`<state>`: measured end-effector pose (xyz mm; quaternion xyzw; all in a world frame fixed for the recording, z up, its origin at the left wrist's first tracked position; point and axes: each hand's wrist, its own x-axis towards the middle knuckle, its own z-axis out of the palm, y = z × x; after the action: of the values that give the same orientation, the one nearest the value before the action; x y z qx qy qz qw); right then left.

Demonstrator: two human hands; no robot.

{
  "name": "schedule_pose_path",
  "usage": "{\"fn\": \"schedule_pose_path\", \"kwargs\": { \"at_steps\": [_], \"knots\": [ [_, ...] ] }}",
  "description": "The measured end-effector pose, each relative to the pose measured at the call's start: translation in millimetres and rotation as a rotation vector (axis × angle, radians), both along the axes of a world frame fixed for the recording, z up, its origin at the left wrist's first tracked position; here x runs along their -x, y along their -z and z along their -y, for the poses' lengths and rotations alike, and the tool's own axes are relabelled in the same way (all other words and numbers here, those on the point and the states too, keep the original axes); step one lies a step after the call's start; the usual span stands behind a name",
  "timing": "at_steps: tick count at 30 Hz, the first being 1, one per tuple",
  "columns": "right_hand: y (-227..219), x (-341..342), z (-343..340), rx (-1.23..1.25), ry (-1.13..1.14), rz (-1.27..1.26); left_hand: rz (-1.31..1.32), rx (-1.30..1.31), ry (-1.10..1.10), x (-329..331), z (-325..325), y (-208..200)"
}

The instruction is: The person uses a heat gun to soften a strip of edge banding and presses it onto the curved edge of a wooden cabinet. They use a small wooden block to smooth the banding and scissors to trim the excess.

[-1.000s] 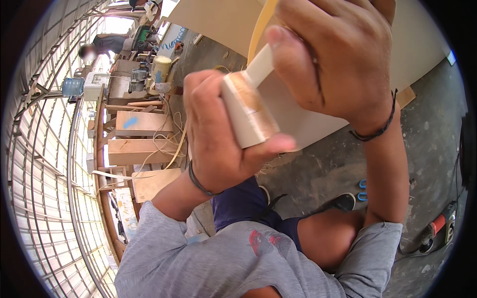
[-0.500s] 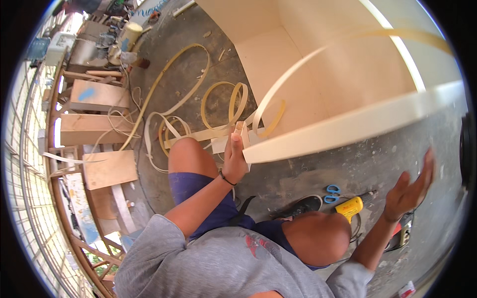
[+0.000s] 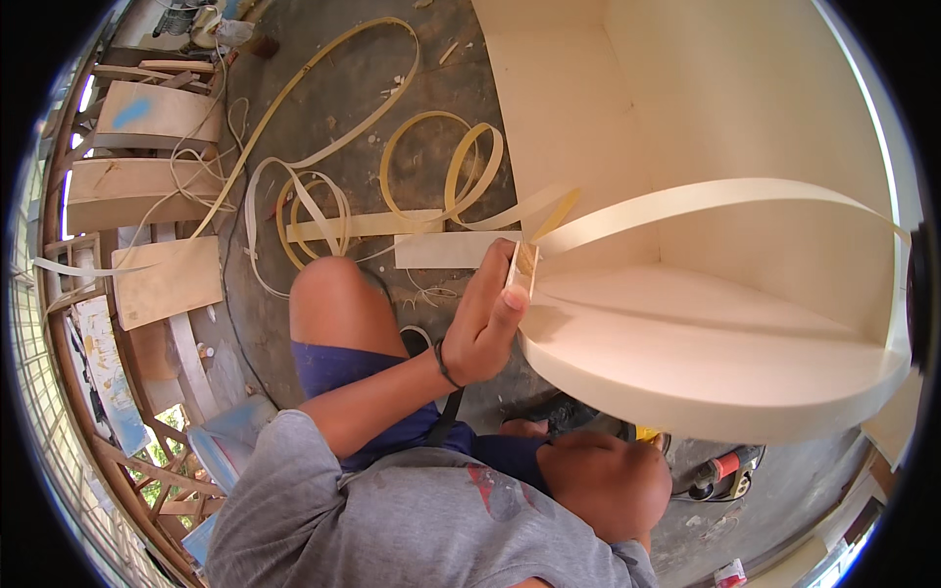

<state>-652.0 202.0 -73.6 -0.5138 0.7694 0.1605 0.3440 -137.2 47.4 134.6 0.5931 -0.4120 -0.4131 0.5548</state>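
Observation:
My left hand (image 3: 485, 318) is closed around the left end of a long cream-white board (image 3: 706, 363), thumb on the near side and fingers on the far side. The board's end shows raw wood between my fingers and thumb. Its broad face is turned up, and the board stretches across to the right edge of the view. A loose strip of pale edge banding (image 3: 725, 193) arches over it from near my left hand to the far right. My right hand is out of view; only a bit of its grey sleeve (image 3: 635, 563) shows.
Behind the board stands a large pale cabinet panel (image 3: 578, 108). Coils of edge banding (image 3: 392, 176) lie on the grey floor with thin offcuts (image 3: 456, 250). Wooden blocks (image 3: 147, 196) sit along the left. A red-and-black power tool (image 3: 725, 468) lies beyond my right knee.
The board has tilted so its broad face shows, and its right end is lower. My left hand has moved right with it. My right hand, open before, has left the view. The scissors are now hidden.

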Motion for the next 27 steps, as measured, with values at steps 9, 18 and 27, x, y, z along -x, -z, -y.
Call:
{"fn": "schedule_pose_path", "kwargs": {
  "at_steps": [9,18,27],
  "knots": [
    [-15,-4,35,0.074,0.009,-0.042,0.136,-0.078,0.122,-5,7,-35],
    [-12,-6,47,0.121,0.009,-0.086,0.251,-0.042,0.153,2,16,-63],
    [-1,-18,61,0.219,-0.02,-0.12,0.461,0.097,0.189,13,33,-96]
  ]
}}
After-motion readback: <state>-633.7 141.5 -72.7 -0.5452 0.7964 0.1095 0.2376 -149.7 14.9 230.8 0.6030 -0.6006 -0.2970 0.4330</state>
